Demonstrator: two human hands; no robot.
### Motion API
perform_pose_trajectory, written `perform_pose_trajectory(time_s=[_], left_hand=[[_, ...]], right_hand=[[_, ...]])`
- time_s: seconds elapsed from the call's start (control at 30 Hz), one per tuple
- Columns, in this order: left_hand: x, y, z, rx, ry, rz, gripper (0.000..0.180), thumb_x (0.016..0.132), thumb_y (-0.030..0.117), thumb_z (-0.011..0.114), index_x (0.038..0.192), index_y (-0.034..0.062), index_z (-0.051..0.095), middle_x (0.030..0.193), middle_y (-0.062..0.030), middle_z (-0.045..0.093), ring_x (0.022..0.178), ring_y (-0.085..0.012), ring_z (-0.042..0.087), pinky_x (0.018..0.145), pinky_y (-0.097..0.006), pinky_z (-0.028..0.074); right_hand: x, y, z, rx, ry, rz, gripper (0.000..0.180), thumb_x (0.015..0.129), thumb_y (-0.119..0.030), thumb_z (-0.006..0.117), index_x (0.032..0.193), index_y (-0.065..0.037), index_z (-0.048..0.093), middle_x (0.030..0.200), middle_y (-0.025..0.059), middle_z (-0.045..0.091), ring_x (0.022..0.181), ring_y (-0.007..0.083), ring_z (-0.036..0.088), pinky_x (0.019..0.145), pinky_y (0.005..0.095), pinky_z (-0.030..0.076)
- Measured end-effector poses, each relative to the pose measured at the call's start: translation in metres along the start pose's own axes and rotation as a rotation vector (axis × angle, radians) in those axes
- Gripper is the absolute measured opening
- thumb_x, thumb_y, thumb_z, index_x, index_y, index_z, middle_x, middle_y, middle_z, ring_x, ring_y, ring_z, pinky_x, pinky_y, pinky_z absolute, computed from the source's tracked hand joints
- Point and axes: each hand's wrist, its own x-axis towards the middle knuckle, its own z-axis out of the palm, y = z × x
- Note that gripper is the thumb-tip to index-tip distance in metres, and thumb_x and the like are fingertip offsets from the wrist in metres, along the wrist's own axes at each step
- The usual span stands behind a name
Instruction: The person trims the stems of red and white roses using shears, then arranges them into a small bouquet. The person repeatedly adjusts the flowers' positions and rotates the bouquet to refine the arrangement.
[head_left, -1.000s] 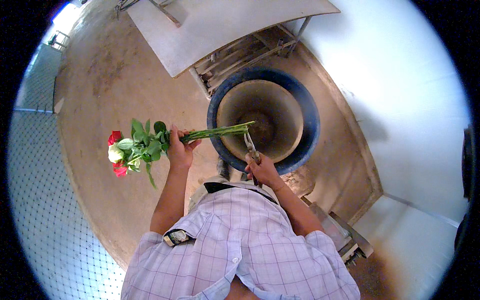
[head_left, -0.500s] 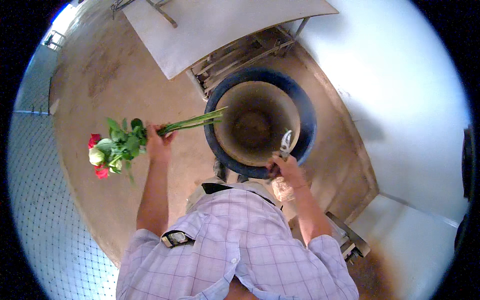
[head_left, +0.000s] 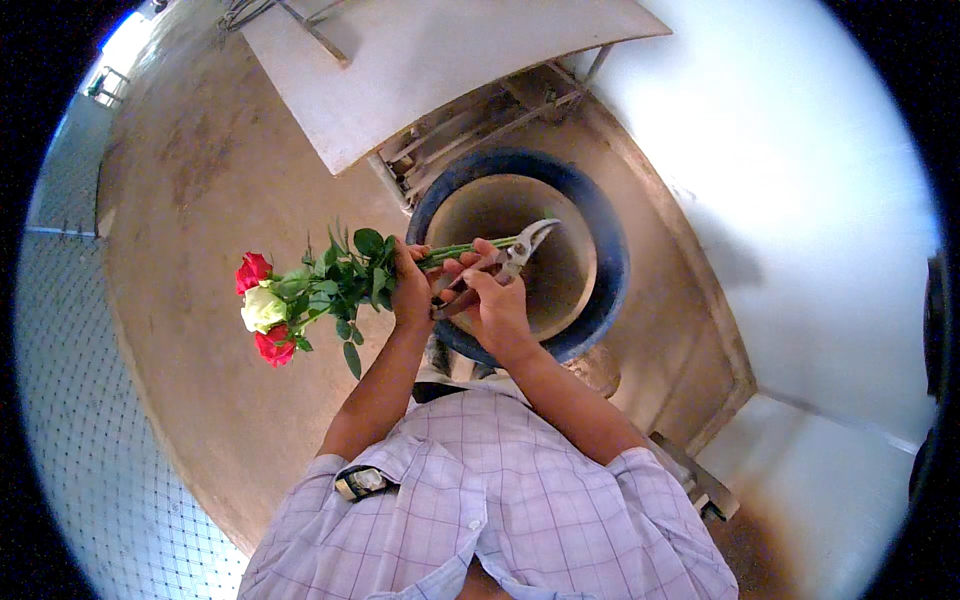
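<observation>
A small bunch of roses (head_left: 264,309), red and pale cream, lies sideways in my left hand (head_left: 410,287), which is closed around the leafy stems. The blooms point left, and the green stem ends (head_left: 455,251) reach right, over a round bin (head_left: 612,262) with a dark blue rim. My right hand (head_left: 497,300) grips pruning shears (head_left: 518,252), their metal blades at the stem ends. The blades look parted, with stem tips at or between them; exactly how they meet is too small to tell. Both hands are close together above the bin's near left side.
Beyond the bin stands a white-topped table (head_left: 430,60) with a wooden frame underneath. A pale wall (head_left: 800,200) runs along the right. Netting (head_left: 110,420) hangs at the left, beside the brown floor (head_left: 200,200). A wooden piece (head_left: 700,480) sits near my right elbow.
My left hand has carried the roses to the right, over the bin's edge. My right hand has brought the shears up and left to the stem ends.
</observation>
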Motion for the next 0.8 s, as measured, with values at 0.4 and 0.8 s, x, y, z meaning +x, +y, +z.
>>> perform_pose_trajectory(time_s=[0.4, 0.8], left_hand=[[-0.003, 0.027, 0.047, -0.017, 0.006, 0.112, 0.047, 0.094, 0.054, 0.036, 0.093, 0.008, 0.045, 0.096, -0.008, 0.052, 0.072, -0.0232, 0.063, 0.064, -0.031, 0.049], [-0.002, 0.018, 0.022, -0.254, -0.089, 0.028, 0.042, 0.092, 0.05, 0.045, 0.083, 0.01, 0.047, 0.084, -0.0078, 0.057, 0.077, -0.0244, 0.062, 0.061, -0.04, 0.057]], right_hand=[[-0.033, -0.024, -0.01, 0.183, -0.277, 0.059, 0.068, 0.08, 0.002, 0.051, 0.141, -0.013, 0.024, 0.131, 0.0112, 0.043, 0.117, 0.0285, 0.05, 0.078, 0.0431, 0.056], [-0.028, -0.087, -0.078, -0.647, -0.04, -0.09, 0.05, 0.075, 0.004, 0.044, 0.124, -0.004, 0.047, 0.115, 0.0082, 0.058, 0.104, 0.0201, 0.056, 0.091, 0.0348, 0.046]])
